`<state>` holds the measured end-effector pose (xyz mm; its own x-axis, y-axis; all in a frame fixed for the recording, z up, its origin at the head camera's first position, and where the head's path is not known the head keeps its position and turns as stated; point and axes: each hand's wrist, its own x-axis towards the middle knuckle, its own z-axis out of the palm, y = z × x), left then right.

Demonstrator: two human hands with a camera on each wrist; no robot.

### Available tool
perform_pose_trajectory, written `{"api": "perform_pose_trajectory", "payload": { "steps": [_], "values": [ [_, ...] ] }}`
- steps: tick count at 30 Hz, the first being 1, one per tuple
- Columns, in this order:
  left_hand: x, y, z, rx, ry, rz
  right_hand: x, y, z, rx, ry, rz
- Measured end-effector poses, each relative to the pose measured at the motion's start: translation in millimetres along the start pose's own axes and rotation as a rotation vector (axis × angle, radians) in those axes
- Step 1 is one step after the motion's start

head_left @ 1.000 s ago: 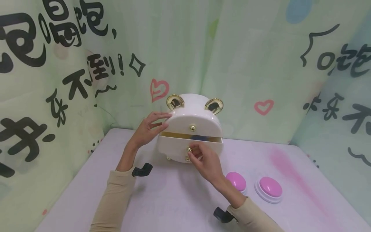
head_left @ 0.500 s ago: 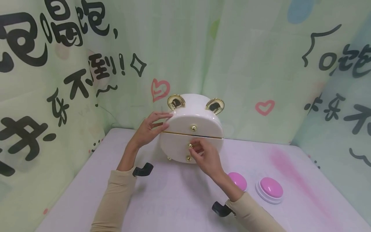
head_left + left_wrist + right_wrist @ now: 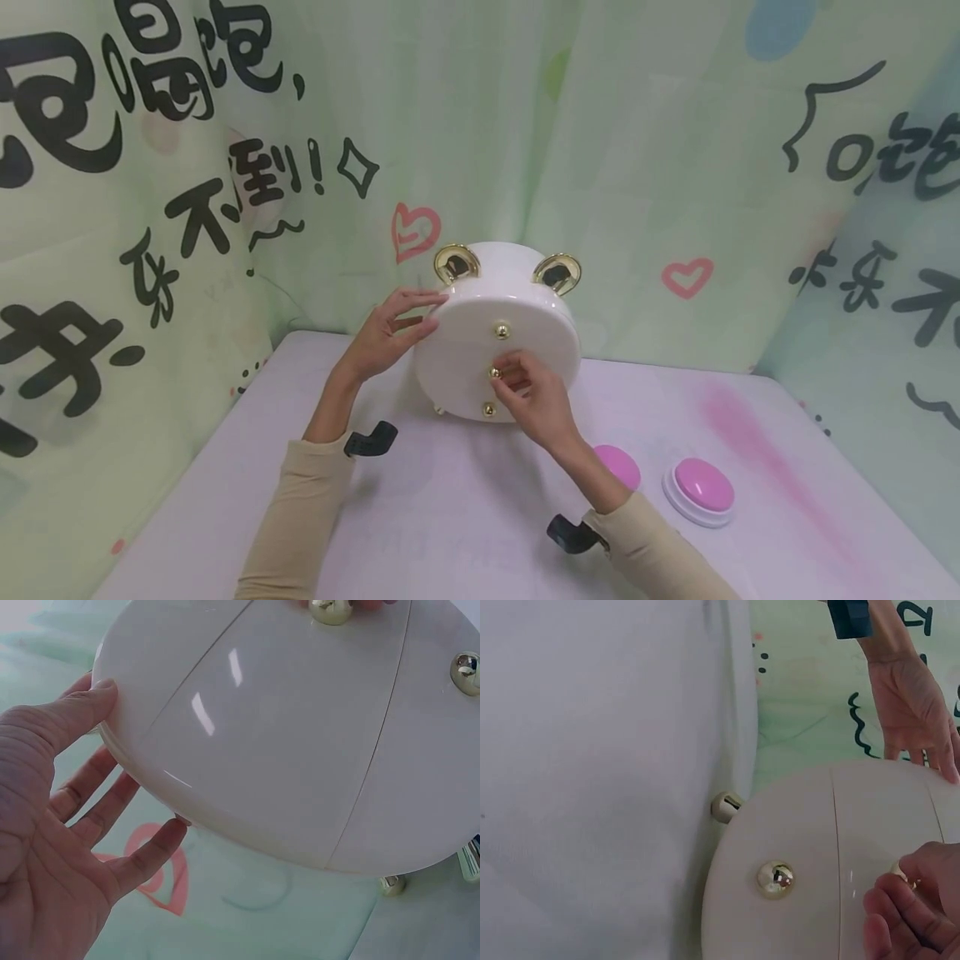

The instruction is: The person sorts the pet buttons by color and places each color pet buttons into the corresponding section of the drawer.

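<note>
A glossy white rounded drawer box (image 3: 457,367) with gold trim and short gold feet stands on the table, its drawers all closed flush. At the box's left edge, my left hand (image 3: 381,335) rests with its thumb on the front and its fairly straight fingers along the side, also seen in the left wrist view. My right hand (image 3: 542,407) pinches the middle gold drawer knob (image 3: 495,373) between thumb and fingertips. In the right wrist view the fingers partly cover that knob, while the bottom knob (image 3: 776,880) shows plainly beside them. The upper knob (image 3: 502,331) is untouched.
Two pink push buttons with white bases are to the right: one button (image 3: 618,468) is partly behind my right forearm, the other button (image 3: 705,485) farther right. A pale printed curtain (image 3: 615,167) surrounds the white-covered table (image 3: 450,517) at the back and sides.
The middle drawer was partly pulled out a second ago and has slid back into the box, pushed by the right hand on its knob. The left hand has kept its place.
</note>
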<state>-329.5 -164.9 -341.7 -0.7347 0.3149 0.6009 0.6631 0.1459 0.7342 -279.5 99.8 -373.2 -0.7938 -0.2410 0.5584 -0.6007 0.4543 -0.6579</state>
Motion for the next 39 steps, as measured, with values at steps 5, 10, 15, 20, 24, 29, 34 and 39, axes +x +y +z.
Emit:
{"api": "perform_pose_trajectory", "payload": {
  "steps": [5,10,15,20,24,29,34,39],
  "values": [
    [-0.3,-0.3,0.9,-0.004,-0.002,0.005,-1,-2,-1,0.0,-0.002,0.014],
    [-0.1,-1.6,0.4,0.001,-0.001,0.022,-3,-6,-4,0.042,-0.008,0.072],
    [-0.4,-2.1,-0.9,0.005,0.0,0.029,-10,-11,-6,0.118,-0.055,0.17],
    [-0.7,-2.6,-1.1,0.012,-0.004,0.021,-22,-14,-6,0.171,-0.113,0.265],
    [-0.4,-3.0,-1.2,0.007,-0.006,0.016,-29,-14,-5,0.19,-0.131,0.32],
    [-0.2,-1.7,-0.8,0.008,-0.006,0.014,-34,-9,-3,0.2,-0.154,0.39],
    [-0.8,-1.5,-0.5,-0.001,-0.004,0.005,-36,-4,-2,0.226,-0.2,0.468],
    [-0.1,-1.5,-0.6,-0.007,-0.003,0.01,-34,4,3,0.252,-0.236,0.571]
  ]
}}
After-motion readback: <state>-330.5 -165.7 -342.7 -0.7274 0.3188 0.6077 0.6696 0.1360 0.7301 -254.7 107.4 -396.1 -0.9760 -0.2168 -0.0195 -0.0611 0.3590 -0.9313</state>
